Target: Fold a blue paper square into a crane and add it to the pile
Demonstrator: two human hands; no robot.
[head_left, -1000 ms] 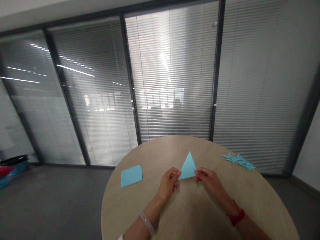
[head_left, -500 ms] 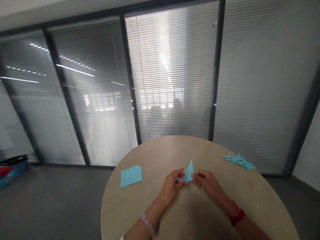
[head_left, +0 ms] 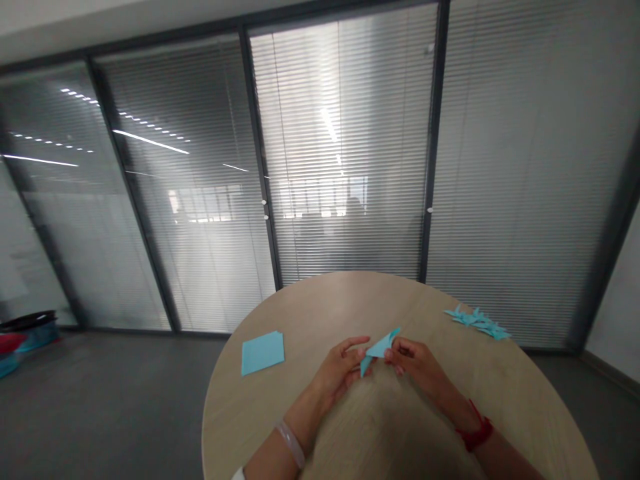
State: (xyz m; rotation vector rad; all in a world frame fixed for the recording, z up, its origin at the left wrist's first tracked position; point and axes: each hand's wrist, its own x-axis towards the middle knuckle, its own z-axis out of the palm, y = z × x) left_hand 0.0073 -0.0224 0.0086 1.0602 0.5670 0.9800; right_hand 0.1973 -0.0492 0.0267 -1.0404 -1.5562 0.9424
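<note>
You are pinching a folded blue paper (head_left: 380,349) between your two hands. Your right hand (head_left: 417,365) is gripping its inner end, with the fingertips (head_left: 395,351) and thumb pressed together on the paper. Your left hand (head_left: 340,375) is curled around the other side, its fingers close against the paper's lower left point, though the exact contact is partly hidden. The paper is a narrow, angular shape, tilted with one tip rising toward the upper right and another pointing down near your left hand. It is sitting between your hands, over the near middle of a round light-wood table (head_left: 350,293), and you cannot tell whether it is touching the tabletop.

A pale bangle (head_left: 289,443) is circling your left wrist, and a red cord (head_left: 474,433) is wrapped around your right wrist. To the left of your hands, a stack of square blue paper (head_left: 263,353) is lying on the table. Toward the upper right of the tabletop, a loose pile of cut blue paper pieces (head_left: 477,321) is resting near the edge. Beyond the table, glass partitions with slatted blinds (head_left: 345,133) are spanning the background, while colored bags (head_left: 25,333) are sitting on the gray floor (head_left: 125,400) at the far left.
</note>
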